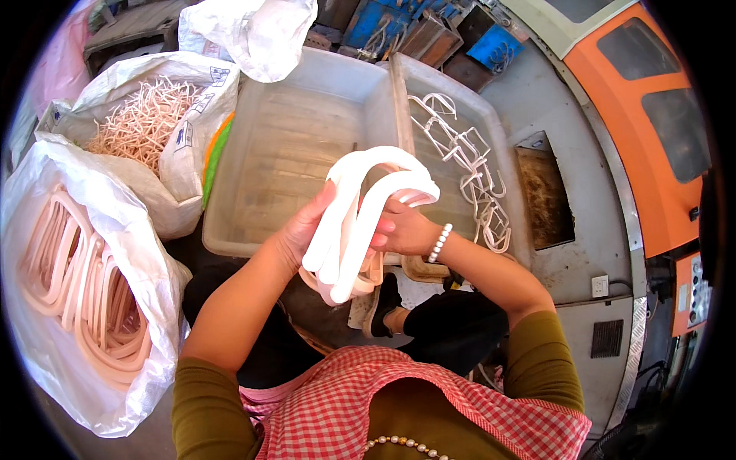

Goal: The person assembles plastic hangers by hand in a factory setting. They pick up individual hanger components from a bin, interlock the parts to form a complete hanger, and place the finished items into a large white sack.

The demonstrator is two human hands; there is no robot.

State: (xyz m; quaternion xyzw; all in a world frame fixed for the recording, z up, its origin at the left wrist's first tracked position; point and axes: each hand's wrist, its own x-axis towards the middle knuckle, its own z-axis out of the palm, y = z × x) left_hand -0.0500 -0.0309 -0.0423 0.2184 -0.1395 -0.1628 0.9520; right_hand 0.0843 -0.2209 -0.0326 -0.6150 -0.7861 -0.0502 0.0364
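Our left hand [300, 228] and right hand [411, 230] close their fingers round one bundle of pale curved strips [354, 218], before two tubs [291, 138]; its pieces we cannot count. Two open sacks [170, 376] stand left; one bears dark print [220, 75] too small to read.

Bundle [360, 234] of pale, smooth, bent strips, nested together, held up at the frame's centre, tilted: the curve arches toward upper right, rounded ends point down-left.
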